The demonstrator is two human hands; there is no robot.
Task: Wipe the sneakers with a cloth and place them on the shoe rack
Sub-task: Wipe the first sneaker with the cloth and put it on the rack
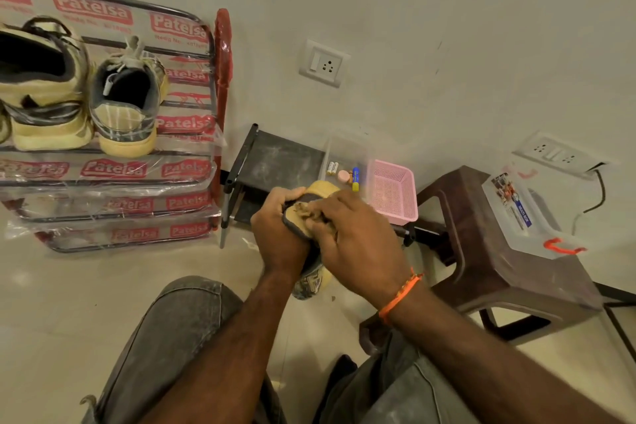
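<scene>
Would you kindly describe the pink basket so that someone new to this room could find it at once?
Start at the brown plastic stool on the right, against the wall. Just left of it stands a low dark shelf, and the pink basket sits on that shelf's right end, beside a clear tray of small items. It is the only pink, mesh-walled container there.

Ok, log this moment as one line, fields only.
stage: wiping | left hand: grips sneaker | right hand: presses cloth on it | shoe rack: two sneakers on top shelf
</scene>
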